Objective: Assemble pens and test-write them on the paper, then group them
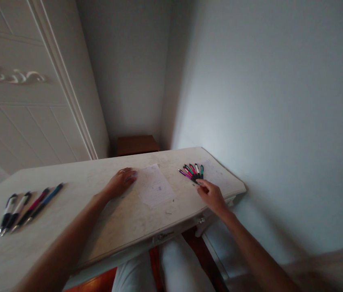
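Observation:
My left hand (121,182) lies on the white table, its fingers lightly bent at the left edge of a sheet of paper (156,186) with faint marks. It holds nothing that I can see. On the right, my right hand (211,195) has its thumb and fingers closed at the near ends of several pens (193,171). These pens fan out away from the fingers, in purple, green, red, white and teal with dark parts. Their gathered ends are partly hidden by the fingertips.
More pens (26,211), white, pink and blue with black grips, lie side by side at the table's left. The worn table (110,239) has drawers in front and stands near a grey wall (265,101). A white panelled cupboard (31,121) and a brown wooden piece (137,144) stand behind.

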The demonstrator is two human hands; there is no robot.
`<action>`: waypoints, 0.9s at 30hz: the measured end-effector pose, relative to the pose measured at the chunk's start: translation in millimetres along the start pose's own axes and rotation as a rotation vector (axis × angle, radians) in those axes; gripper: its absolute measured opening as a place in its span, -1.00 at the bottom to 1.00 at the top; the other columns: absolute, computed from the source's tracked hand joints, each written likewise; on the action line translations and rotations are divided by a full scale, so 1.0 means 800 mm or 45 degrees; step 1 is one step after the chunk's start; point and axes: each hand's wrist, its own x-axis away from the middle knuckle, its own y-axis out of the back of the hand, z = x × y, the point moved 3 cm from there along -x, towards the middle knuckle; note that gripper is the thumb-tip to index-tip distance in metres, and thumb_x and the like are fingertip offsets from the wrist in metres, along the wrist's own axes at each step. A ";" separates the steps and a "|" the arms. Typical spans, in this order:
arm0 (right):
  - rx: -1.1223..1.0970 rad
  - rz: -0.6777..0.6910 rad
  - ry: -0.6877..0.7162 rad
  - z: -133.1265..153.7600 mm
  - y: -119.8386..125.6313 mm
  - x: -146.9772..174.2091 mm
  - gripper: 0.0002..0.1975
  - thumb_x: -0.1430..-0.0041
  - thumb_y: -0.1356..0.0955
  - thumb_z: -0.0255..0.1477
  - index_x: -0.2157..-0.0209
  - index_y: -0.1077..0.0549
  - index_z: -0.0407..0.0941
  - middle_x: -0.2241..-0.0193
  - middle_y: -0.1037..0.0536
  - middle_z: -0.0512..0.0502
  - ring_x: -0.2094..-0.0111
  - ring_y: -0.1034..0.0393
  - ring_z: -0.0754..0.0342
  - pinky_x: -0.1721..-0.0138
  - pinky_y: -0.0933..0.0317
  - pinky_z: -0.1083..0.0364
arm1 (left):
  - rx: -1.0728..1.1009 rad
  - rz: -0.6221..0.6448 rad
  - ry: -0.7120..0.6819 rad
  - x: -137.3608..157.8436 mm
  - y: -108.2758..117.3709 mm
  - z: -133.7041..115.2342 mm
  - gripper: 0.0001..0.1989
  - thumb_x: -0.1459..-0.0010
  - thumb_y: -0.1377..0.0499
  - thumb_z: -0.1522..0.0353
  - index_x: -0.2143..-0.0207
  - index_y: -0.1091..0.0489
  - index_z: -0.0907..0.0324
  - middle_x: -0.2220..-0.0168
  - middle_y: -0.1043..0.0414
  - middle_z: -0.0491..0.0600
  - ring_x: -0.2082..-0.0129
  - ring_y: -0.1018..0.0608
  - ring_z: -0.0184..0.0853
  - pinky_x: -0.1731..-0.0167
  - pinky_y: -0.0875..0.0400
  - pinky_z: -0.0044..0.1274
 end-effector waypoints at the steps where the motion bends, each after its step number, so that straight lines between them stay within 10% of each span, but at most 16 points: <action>1: -0.048 0.012 0.070 0.010 -0.008 0.016 -0.68 -0.18 -0.26 -0.38 0.10 -0.51 -0.19 0.49 -0.53 -0.06 0.53 -0.36 0.11 0.43 -0.25 0.14 | 0.032 -0.007 -0.001 0.001 0.002 -0.002 -0.47 -0.24 0.03 0.07 -0.04 -0.43 0.23 -0.08 -0.40 0.19 -0.10 -0.43 -0.06 -0.15 -0.27 -0.22; 10: 0.135 -0.537 0.543 0.040 -0.042 0.069 -0.83 -0.18 -0.26 -0.59 0.29 -0.49 -0.18 0.55 -0.42 -0.07 0.47 -0.29 0.07 0.36 -0.17 0.08 | 0.175 -0.286 0.024 0.012 0.032 -0.011 -0.62 -0.24 -0.02 0.15 0.10 -0.46 0.18 0.05 -0.49 0.10 0.03 -0.52 -0.19 -0.06 -0.38 -0.30; 21: 0.119 -0.707 0.718 0.005 -0.045 0.086 -0.92 -0.12 -0.36 -0.55 0.31 -0.48 -0.17 0.47 -0.48 -0.10 0.43 -0.35 0.06 0.27 -0.19 0.05 | -0.261 -0.811 0.354 0.108 0.109 -0.040 -0.75 -0.24 -0.02 0.40 0.18 -0.48 0.20 0.15 -0.48 0.09 0.08 -0.48 -0.23 -0.02 -0.35 -0.35; 27: 0.088 -0.755 0.745 0.002 -0.045 0.090 -0.94 -0.14 -0.35 -0.52 0.30 -0.47 -0.15 0.48 -0.48 -0.10 0.44 -0.35 0.06 0.26 -0.19 0.05 | -0.775 -0.514 0.903 0.217 0.149 -0.033 -0.66 -0.20 -0.07 0.34 -0.01 -0.43 0.17 -0.10 -0.35 0.17 -0.13 -0.30 0.00 -0.07 -0.23 -0.17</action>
